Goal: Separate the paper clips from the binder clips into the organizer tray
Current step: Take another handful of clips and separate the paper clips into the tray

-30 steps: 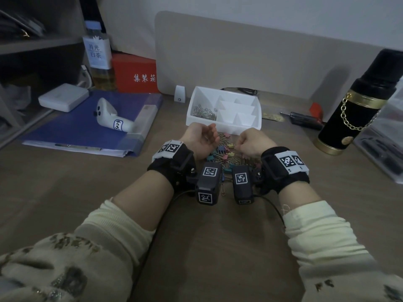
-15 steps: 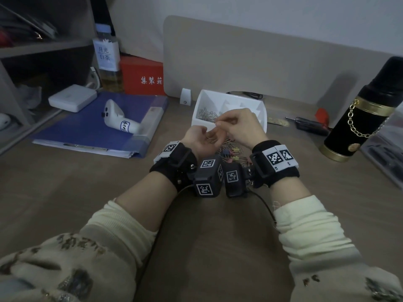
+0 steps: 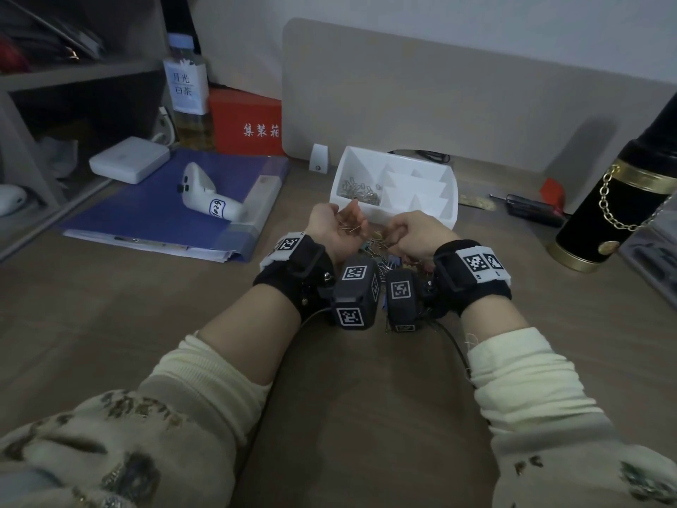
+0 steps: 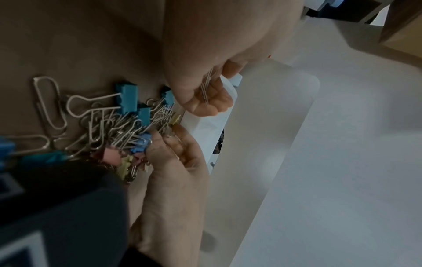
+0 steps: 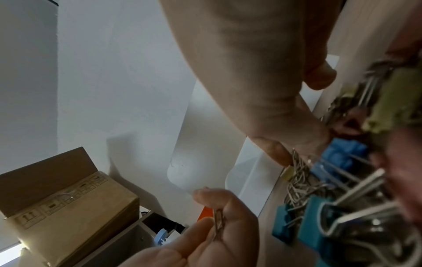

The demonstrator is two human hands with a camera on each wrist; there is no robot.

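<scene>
Left hand (image 3: 339,229) palm up, fingers curled loosely round a few paper clips (image 5: 218,225). Right hand (image 3: 421,232) pinches into the mixed pile (image 4: 109,126) just before the tray (image 3: 394,185), whose left compartment holds clips.

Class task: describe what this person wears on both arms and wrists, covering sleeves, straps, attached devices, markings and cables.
Both arms wear cream ribbed sleeves under a beige knit with dark speckled patches. Each wrist has a black strap bearing a white tag printed with black square codes. A dark grey boxy camera unit hangs on each wrist's inner side, carrying similar code stickers, and a thin black cable trails from each.
</scene>
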